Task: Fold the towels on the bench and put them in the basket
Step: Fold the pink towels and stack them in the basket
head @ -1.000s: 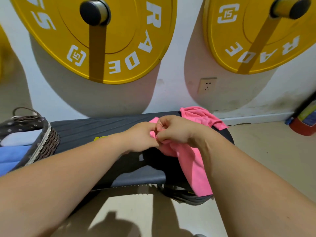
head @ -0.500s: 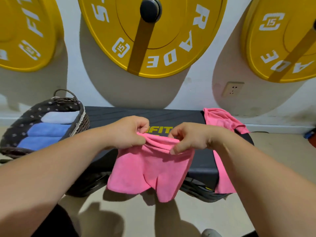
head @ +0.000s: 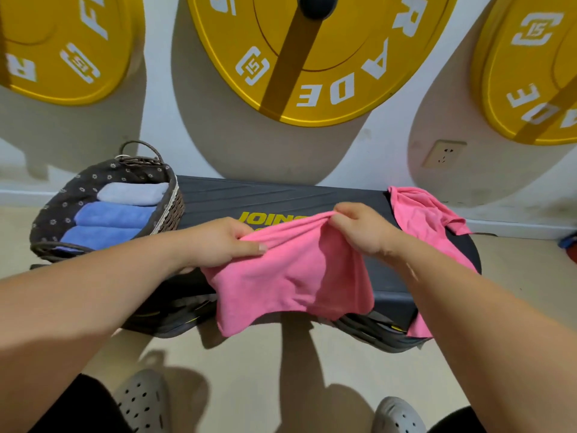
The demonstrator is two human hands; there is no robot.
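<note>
My left hand (head: 224,245) and right hand (head: 359,226) each pinch the top edge of a soft pink cloth towel (head: 290,276), stretching it over the black padded bench (head: 281,198) to straighten before folding.

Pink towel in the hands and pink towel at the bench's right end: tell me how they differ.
The held towel is pinched along its top edge by the left hand and right hand; the bench-end towel is in neither grip. The held towel hangs spread in front of the bench; the bench-end towel lies crumpled on it, one part draping over the near edge. Both are pink, unfolded and outside the basket.
</note>
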